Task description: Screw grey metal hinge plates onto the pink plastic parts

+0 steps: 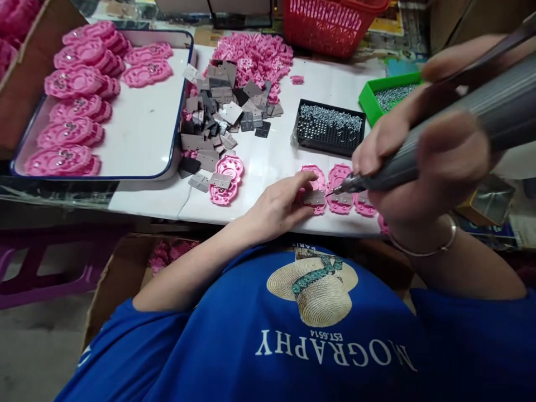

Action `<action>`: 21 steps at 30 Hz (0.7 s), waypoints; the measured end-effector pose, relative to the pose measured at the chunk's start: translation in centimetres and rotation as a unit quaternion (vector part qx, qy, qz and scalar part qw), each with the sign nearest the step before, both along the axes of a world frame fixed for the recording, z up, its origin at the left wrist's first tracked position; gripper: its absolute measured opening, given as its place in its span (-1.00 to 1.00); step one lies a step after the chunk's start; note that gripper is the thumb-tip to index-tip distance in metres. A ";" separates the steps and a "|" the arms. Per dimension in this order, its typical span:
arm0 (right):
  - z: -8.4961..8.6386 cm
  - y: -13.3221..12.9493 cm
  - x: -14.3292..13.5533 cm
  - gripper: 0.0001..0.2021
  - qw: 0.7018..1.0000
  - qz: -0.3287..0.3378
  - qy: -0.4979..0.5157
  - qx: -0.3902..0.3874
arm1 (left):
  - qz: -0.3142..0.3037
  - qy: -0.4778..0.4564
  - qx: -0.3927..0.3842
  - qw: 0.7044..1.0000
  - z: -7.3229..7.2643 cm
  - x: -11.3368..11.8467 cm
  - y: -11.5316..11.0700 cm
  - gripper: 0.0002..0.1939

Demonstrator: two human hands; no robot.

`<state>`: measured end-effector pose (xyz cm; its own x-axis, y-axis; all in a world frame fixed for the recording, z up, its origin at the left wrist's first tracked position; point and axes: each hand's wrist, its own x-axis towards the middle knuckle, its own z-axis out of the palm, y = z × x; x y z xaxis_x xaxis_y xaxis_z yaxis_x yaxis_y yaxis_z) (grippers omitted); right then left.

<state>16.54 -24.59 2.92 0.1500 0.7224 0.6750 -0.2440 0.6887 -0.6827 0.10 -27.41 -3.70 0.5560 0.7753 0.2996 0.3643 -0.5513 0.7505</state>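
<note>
My right hand [431, 156] is wrapped round a grey electric screwdriver [402, 153], its thin bit slanting down to the left. The bit's tip is at the edge of a metal plate [314, 197] that lies across a pink plastic part [315, 174]; whether it touches a screw is too small to tell. The thumb and fingers of my left hand [280, 204] grip the left side of this pink part. More pink parts [340, 174] with metal plates stand in a row to its right, partly hidden behind my right hand. Another pink part [228, 192] with a plate lies left of my left hand.
A black screw tray [329, 148] and a green tray [371, 97] hold small screws. Loose metal plates [218, 106] and small pink pieces [255, 56] are heaped behind. At left, a white blue-rimmed tray [146, 128] carries stacked pink parts. A red basket [335, 25] stands at the back.
</note>
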 end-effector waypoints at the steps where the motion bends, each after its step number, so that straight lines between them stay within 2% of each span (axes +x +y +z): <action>1: -0.2 -0.3 -0.6 -0.75 0.999 0.030 -0.013 0.005 | 0.002 -0.003 -0.003 1.000 0.0 0.0 0.0 -0.53; 4: -0.8 -0.5 -1.3 -0.74 0.996 0.077 -0.035 -0.018 | 0.002 -0.007 -0.001 1.000 0.0 0.1 0.1 -0.59; 8: -1.4 -0.3 -1.4 -0.73 0.997 0.056 -0.042 -0.031 | -0.002 -0.012 0.008 1.000 0.1 0.1 0.2 -0.65; 15: -1.6 -0.2 -1.7 -0.72 0.997 0.062 -0.041 -0.023 | 0.001 -0.010 0.006 1.000 0.4 0.1 0.0 -0.67; 19: -1.9 -0.3 -1.3 -0.71 0.996 0.035 -0.068 -0.039 | 0.006 -0.011 0.022 1.000 0.0 0.1 0.1 -0.68; 21: -2.0 -0.4 -1.1 -0.72 0.990 0.049 -0.113 -0.074 | 0.009 -0.013 0.033 0.999 -0.3 0.2 0.1 -0.68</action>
